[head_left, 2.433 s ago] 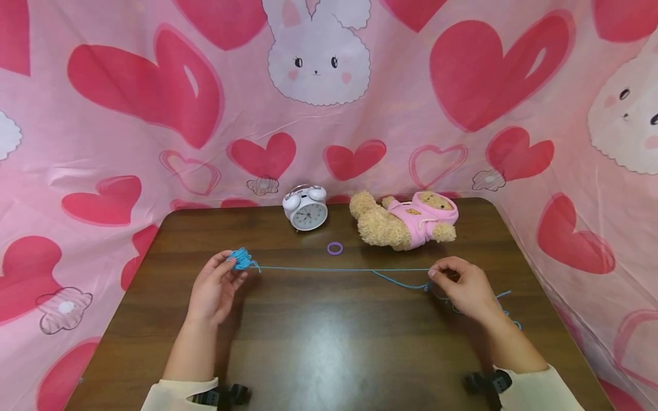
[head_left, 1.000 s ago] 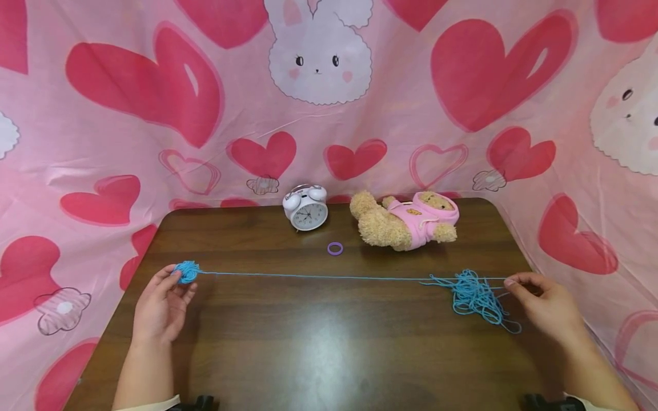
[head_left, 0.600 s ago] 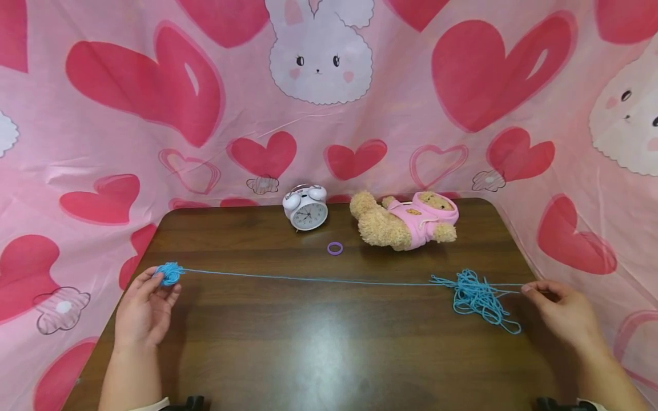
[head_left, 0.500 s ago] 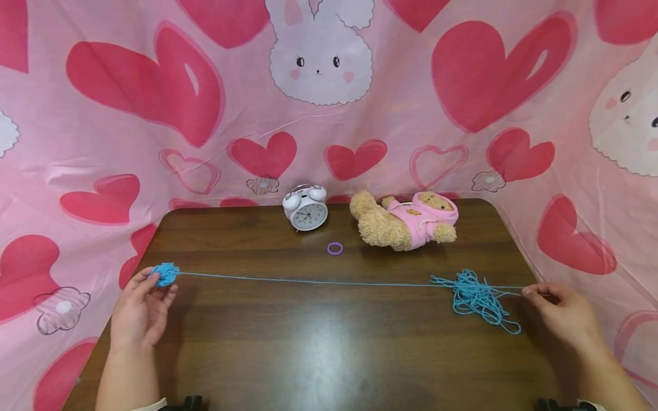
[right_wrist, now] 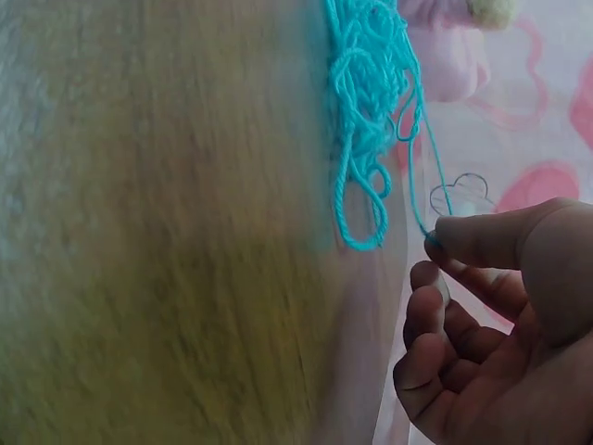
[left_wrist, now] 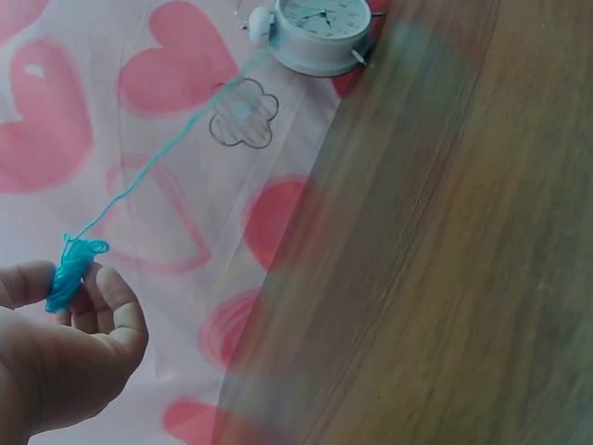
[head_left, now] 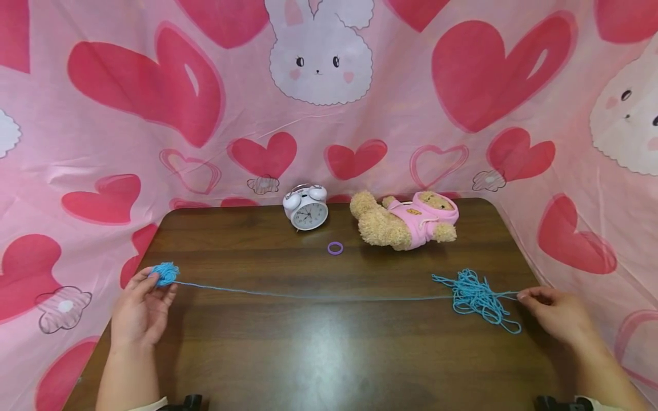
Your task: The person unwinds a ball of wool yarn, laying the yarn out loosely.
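My left hand (head_left: pixel 141 311) pinches the small wound blue yarn bundle (head_left: pixel 167 274), while my right hand (head_left: pixel 561 314) pinches a yarn strand (head_left: pixel 506 294) just beside the loose yarn tangle (head_left: pixel 474 298) on the wood-grain table (head_left: pixel 288 354). I should draw the sagging length (head_left: pixel 257 293) between them gently, so no loop knots.

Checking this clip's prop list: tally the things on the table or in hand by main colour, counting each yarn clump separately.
Blue: 2 (wound yarn bundle, loose yarn heap)
White: 1 (alarm clock)
Purple: 1 (ring)
Tan and pink: 1 (teddy bear)
Total: 5
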Tool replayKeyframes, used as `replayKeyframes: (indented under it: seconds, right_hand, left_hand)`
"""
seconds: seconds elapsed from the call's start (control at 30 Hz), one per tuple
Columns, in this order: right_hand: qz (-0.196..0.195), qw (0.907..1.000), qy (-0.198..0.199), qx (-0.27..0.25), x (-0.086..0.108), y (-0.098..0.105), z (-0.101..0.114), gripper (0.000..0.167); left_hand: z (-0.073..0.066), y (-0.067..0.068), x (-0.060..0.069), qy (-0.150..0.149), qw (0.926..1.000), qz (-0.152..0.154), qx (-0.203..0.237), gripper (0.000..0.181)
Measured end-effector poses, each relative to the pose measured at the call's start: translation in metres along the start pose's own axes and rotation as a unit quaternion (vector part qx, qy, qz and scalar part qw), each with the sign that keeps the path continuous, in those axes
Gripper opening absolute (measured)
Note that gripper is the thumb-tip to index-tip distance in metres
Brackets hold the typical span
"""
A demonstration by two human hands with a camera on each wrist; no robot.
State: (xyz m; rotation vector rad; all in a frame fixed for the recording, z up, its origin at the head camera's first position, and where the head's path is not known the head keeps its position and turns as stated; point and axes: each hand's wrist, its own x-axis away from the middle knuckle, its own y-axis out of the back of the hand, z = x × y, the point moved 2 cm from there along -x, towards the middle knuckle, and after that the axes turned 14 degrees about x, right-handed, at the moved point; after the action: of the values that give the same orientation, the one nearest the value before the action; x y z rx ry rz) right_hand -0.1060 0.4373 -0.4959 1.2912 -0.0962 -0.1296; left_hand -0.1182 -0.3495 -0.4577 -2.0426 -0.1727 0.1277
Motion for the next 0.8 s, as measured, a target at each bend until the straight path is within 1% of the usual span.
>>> replayKeyframes:
  seconds: [0.13,0.23,0.37,0.47,0.63,0.8]
  right_hand:
    - [0.004,0.9998,0.015,0.012,-0.001,-0.001,0.004,0.029]
    - [0.012,0.9997,0.019,0.010,0.000,0.001,0.005,0.028]
    - [0.025,0.9995,0.017,0.009,0.001,0.005,0.003,0.029]
    - [0.023,0.9995,0.016,0.011,0.001,0.007,0.004,0.030]
    - [0.005,0.9999,0.010,0.008,0.002,0.005,0.014,0.031]
    - [-0.023,0.9996,0.012,-0.006,0.002,0.002,0.035,0.030]
  left_hand:
    - [0.007,-0.003,-0.001,0.007,1.0000,0.005,-0.004,0.020]
    - [0.011,-0.004,-0.003,0.007,0.9999,0.008,-0.011,0.020]
    - [0.014,-0.005,-0.004,0.011,0.9997,0.006,-0.021,0.018]
    - [0.017,-0.006,-0.005,0.015,0.9995,0.002,-0.027,0.017]
    - [0.023,-0.007,-0.007,0.020,0.9992,0.002,-0.036,0.017]
    - [0.031,-0.010,-0.010,0.025,0.9986,-0.001,-0.048,0.016]
